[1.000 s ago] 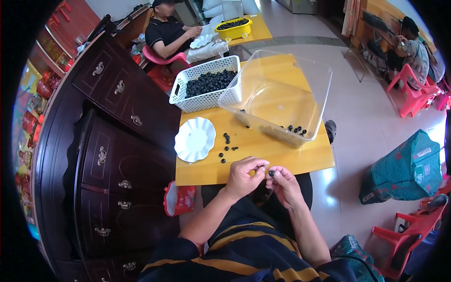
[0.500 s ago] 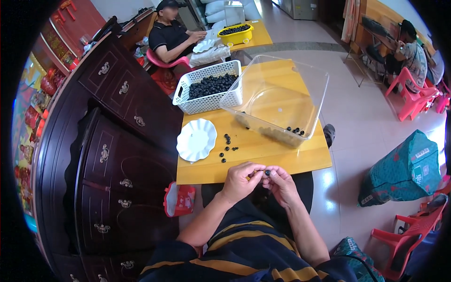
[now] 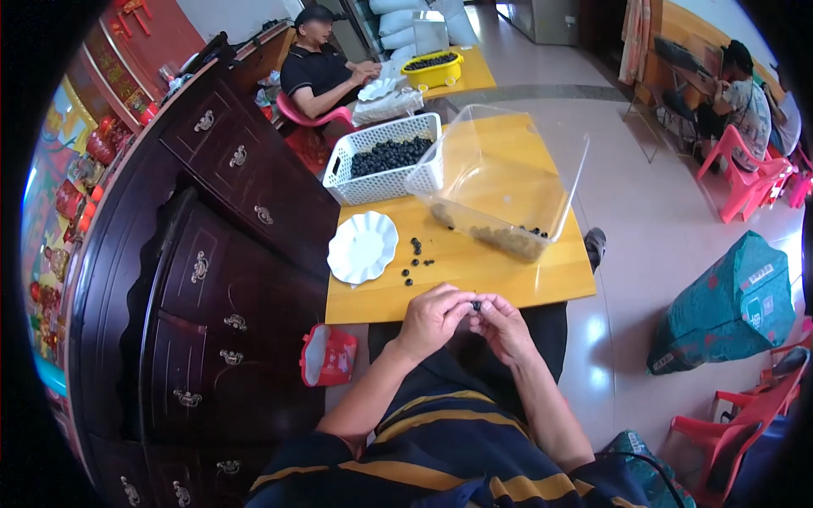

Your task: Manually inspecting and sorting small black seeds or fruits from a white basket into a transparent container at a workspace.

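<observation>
At the near edge of the table my two hands meet, fingers closed in pinches. A small round black bead (image 3: 476,306) sits between the fingertips of my right hand (image 3: 508,330). My left hand (image 3: 432,322) pinches right beside it; whatever its fingertips hold is too small to make out. Several loose black beads (image 3: 415,243) lie just beyond my left hand. Left of them rests a white scalloped plate (image 3: 362,247). A large clear plastic box (image 3: 508,222) with black beads along its near side stands tilted on the table. Behind the plate, a white perforated basket (image 3: 385,188) holds many black beads.
The yellow wooden table (image 3: 474,284) borders a dark drawer cabinet (image 3: 224,279) on the left. A red bag (image 3: 332,356) stands below. Teal bags (image 3: 720,305) and red chairs (image 3: 749,415) are at right. A seated person (image 3: 318,68) works beyond, by a yellow tub (image 3: 434,74).
My hands stay together around the bead, their fingertips shifted slightly. The whole view has tilted a little, so the table and cabinet appear shifted slightly.
</observation>
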`<state>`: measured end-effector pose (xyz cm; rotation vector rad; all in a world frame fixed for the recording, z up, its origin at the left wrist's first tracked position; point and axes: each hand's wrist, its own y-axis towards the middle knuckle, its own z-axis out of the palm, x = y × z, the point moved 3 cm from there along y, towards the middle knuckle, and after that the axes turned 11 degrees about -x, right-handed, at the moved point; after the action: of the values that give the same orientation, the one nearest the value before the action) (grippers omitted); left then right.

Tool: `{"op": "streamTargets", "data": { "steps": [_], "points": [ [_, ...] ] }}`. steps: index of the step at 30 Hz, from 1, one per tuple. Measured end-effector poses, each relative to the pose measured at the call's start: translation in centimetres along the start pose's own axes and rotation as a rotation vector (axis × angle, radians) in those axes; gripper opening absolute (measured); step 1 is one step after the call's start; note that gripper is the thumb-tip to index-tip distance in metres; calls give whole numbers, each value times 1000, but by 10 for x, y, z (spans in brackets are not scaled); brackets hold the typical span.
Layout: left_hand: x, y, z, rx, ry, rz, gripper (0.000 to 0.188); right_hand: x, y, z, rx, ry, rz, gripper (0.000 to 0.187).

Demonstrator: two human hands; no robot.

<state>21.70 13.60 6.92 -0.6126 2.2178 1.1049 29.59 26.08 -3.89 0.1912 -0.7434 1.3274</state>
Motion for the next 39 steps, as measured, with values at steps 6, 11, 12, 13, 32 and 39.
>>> {"op": "streamTargets", "data": {
  "steps": [6,11,12,13,32,39],
  "points": [
    [6,5,1,7,15,-40,13,-1,10,-4,-12,-68,-22,31],
    [6,11,9,13,-4,-5,15,10,13,-1,-3,51,-22,21],
    [7,10,11,27,-6,-9,15,10,13,-1,24,83,-36,18],
    [7,10,13,20,0,-1,16,9,13,-2,15,91,-37,18],
    [11,15,13,124,-43,-12,20,16,5,2,-75,-22,-103,15],
    [33,2,8,375,-548,-639,36,18,1,2,108,-1,-47,22]
  ]
}}
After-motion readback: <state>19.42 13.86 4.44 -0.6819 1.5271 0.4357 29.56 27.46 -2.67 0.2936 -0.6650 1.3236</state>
